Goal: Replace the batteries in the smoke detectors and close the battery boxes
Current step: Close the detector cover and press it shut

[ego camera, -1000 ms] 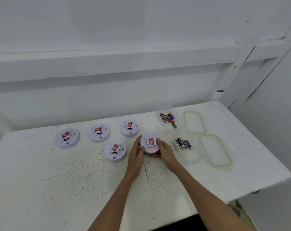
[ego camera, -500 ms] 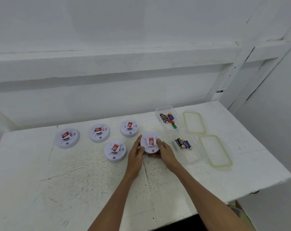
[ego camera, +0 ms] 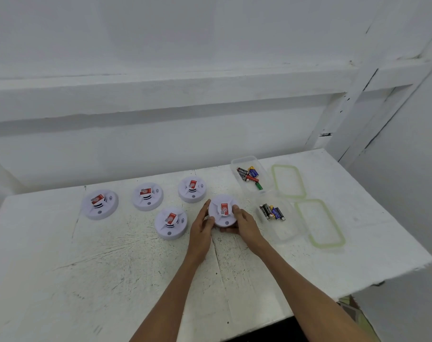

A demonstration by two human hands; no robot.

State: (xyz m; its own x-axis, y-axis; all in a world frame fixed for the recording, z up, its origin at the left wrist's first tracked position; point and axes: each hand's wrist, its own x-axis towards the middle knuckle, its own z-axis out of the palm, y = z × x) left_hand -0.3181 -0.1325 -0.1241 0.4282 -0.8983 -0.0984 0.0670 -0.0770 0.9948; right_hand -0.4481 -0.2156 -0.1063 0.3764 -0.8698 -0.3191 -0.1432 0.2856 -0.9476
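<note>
On my feed, two bare forearms enter from the bottom edge and meet over the scuffed white table (ego camera: 111,280). The left hand (ego camera: 200,227) grips the left rim of the held smoke detector (ego camera: 222,210), with the fingers curled along its side and the thumb at the near edge. The right hand (ego camera: 245,224) grips the right rim, with the thumb laid on the top face and the fingers curled beneath the near edge. This detector sits right of the table's centre, red label up; I cannot tell whether its far edge touches the table.

Just left of the left hand lies the front detector (ego camera: 170,223), label up. To the right of the right hand stands the near container (ego camera: 287,232), clear and lidless, holding the near batteries (ego camera: 271,212). The green-rimmed near lid (ego camera: 319,224) lies just beside it.

Farther back, three detectors form a row, each apart from the next: the left detector (ego camera: 100,204), the middle detector (ego camera: 147,196) and the right detector (ego camera: 192,189). Behind the near container stands the far container (ego camera: 244,157) with the far batteries (ego camera: 249,175). The far lid (ego camera: 288,180) lies beside it. A white wall (ego camera: 160,45) rises behind the table.
</note>
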